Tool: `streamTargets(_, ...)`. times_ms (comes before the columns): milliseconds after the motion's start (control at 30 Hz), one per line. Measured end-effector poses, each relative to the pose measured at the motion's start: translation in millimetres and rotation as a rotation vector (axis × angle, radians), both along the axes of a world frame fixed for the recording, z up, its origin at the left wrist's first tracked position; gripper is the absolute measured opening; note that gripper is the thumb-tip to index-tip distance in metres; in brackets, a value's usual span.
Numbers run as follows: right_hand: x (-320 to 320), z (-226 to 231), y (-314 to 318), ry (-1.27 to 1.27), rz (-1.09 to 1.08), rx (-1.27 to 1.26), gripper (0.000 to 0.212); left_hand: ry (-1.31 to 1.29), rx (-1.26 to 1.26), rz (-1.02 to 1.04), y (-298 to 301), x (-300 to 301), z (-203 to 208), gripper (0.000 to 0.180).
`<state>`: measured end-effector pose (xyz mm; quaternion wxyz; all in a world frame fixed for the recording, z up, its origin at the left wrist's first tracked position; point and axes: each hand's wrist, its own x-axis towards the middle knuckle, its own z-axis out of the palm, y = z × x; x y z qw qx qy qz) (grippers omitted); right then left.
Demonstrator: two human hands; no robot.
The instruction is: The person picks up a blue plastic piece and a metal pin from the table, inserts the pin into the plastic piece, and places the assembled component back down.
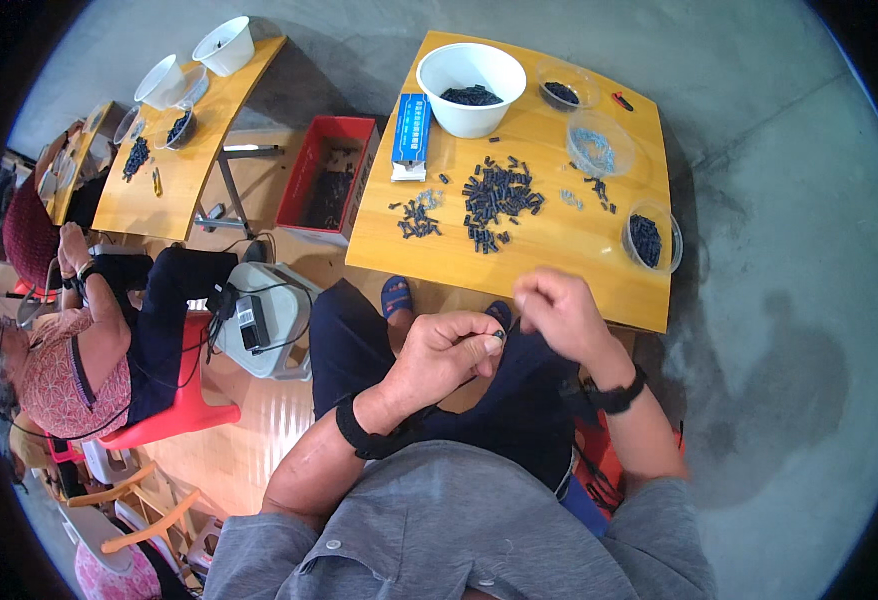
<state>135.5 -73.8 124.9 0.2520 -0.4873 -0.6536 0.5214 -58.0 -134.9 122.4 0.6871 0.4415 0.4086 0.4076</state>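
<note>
a tiny dark piece (499,336), likely light and hard, best held by its edges, is pinched in the left hand (446,356); the right hand (561,311) is blurred, its grip cannot be told.

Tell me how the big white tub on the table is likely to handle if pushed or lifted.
The white tub is probably light for its size: it looks like plastic, and the black pieces seem to fill only its lower part. Pushed near the rim, it might tip, since it narrows downward. Tilted, its loose contents would likely slide.
</note>
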Motion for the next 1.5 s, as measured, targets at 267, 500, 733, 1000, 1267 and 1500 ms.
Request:
streamTargets(267, 12, -90, 74, -0.349, -0.039, 0.451, 0.017, -0.004, 0.016, 0.023, -6, -5, -8, 0.01)
streamTargets(500, 8, -93, 91, -0.424, 0.062, 0.489, 0.021, -0.016, -0.057, 0.066, -7, -4, -13, 0.008)
streamTargets(733, 8, -95, 95, -0.458, 0.129, 0.512, 0.023, -0.012, -0.063, 0.084, -3, -2, -19, 0.01)
streamTargets(1000, 10, -100, 90, -0.524, 0.011, 0.461, 0.01, -0.004, -0.026, 0.146, 9, -2, -19, 0.009)
streamTargets(1267, 19, -110, 85, -0.373, -0.14, 0.583, 0.013, -0.075, 0.041, 0.186, 14, 2, 1, 0.011)
streamTargets(1500, 2, -33, 41, 0.3, -0.324, 0.048, 0.006, -0.082, 0.145, 0.181, 8, 0, 14, 0.012)
